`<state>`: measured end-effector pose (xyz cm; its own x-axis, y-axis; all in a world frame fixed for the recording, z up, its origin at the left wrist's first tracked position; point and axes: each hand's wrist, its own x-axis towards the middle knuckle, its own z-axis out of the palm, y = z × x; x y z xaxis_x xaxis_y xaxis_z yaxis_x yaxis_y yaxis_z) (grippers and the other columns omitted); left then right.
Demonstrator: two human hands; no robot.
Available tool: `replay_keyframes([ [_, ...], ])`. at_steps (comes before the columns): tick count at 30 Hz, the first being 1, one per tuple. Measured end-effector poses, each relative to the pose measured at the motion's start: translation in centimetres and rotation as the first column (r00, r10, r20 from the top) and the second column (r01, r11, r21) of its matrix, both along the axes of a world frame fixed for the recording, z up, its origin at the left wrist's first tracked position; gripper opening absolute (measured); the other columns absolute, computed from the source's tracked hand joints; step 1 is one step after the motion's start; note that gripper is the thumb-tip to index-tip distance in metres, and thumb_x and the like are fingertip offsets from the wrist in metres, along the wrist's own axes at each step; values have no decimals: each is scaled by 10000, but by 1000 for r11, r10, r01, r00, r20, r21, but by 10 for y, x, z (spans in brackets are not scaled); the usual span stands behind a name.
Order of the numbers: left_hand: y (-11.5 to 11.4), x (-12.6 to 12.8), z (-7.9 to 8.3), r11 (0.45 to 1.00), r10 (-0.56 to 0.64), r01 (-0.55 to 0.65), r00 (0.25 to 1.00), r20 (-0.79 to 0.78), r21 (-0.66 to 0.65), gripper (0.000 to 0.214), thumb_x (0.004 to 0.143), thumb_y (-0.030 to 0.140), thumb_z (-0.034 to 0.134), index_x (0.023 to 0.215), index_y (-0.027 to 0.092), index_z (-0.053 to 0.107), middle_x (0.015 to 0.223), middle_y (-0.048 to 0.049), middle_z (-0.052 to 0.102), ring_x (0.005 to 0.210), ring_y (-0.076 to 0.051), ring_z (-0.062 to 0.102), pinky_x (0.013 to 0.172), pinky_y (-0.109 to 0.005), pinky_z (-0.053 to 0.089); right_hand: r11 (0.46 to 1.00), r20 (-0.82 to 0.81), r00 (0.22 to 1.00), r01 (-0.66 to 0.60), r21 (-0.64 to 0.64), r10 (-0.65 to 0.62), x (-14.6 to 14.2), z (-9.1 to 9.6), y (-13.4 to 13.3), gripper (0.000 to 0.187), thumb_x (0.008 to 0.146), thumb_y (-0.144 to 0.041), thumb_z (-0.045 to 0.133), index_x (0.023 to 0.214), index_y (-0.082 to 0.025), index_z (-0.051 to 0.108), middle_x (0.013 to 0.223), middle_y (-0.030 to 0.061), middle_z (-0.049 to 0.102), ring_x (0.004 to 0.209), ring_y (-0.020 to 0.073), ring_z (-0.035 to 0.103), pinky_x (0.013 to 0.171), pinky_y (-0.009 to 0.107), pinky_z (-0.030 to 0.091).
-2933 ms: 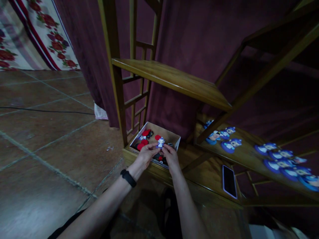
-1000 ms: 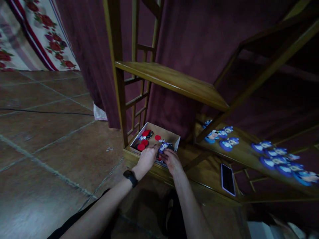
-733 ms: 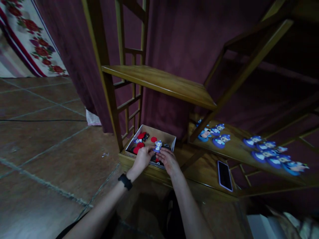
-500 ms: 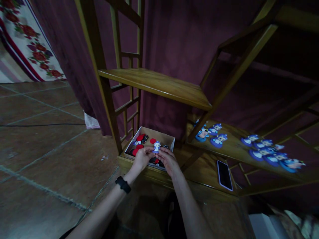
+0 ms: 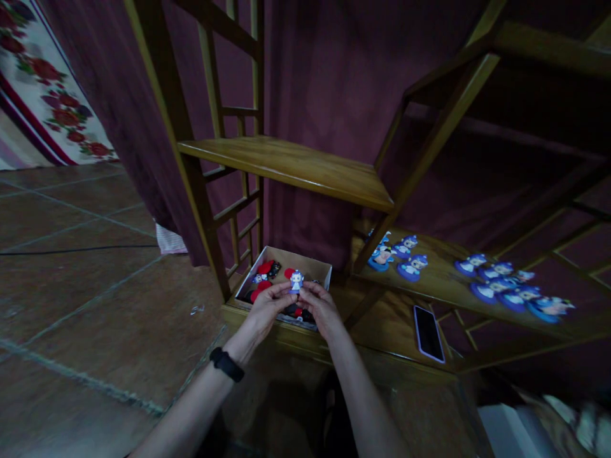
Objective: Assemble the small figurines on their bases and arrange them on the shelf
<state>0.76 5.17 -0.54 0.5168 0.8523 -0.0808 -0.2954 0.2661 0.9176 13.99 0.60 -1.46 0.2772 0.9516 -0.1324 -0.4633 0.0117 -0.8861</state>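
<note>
A small blue and white figure (image 5: 296, 280) is pinched between the fingertips of my left hand (image 5: 265, 306) and my right hand (image 5: 321, 308). Both hands hover over the near edge of an open cardboard box (image 5: 321, 272) on the lowest wooden shelf. Inside the box lie red round pieces (image 5: 265, 267) and dark bits. A black band sits on my left wrist (image 5: 226, 364).
Several more blue figures (image 5: 413, 266) lie in rows on a slanted wooden shelf at right. A phone (image 5: 428, 324) rests face up on the low shelf (image 5: 386, 331). Another shelf board (image 5: 286, 166) juts out above the box. Dark red curtain behind; tiled floor (image 5: 86, 280) at left.
The hands dipped into the box about a second ago, then lifted the figure up between both fingertips. The view has swung a little to the right.
</note>
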Motion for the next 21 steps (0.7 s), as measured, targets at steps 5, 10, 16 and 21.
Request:
replay_keyframes([
  [5,1,-2,0,993,-19,28,996,85,-113,349,665,171,708,1005,123,648,1003,-100,685,883,-156,645,865,-297,490,1000,19,1000,22,-11,-22,1,0,1,350,586,-361,746,879,-191,658,729,-1,665,608,96,587,580,212,484],
  [10,2,-4,-4,985,-60,77,992,111,-154,229,747,184,631,965,117,655,953,-101,694,867,-157,651,893,-302,487,999,23,999,43,24,-43,2,-3,-1,334,621,-390,716,880,-186,663,672,-3,660,567,96,576,556,215,477],
  [16,-3,-6,-3,993,-54,65,992,116,-99,250,739,200,634,978,126,632,994,-106,680,912,-177,641,921,-348,465,997,63,997,45,63,-49,0,-5,-7,310,641,-362,695,897,-189,671,679,1,663,607,109,587,585,221,485],
  [21,-14,-7,-2,997,25,-19,996,-84,78,384,612,224,734,963,145,600,937,-69,683,858,-176,640,859,-345,477,996,94,994,57,63,-62,-6,-10,-14,288,652,-360,674,882,-186,674,825,22,679,746,153,617,687,274,492],
])
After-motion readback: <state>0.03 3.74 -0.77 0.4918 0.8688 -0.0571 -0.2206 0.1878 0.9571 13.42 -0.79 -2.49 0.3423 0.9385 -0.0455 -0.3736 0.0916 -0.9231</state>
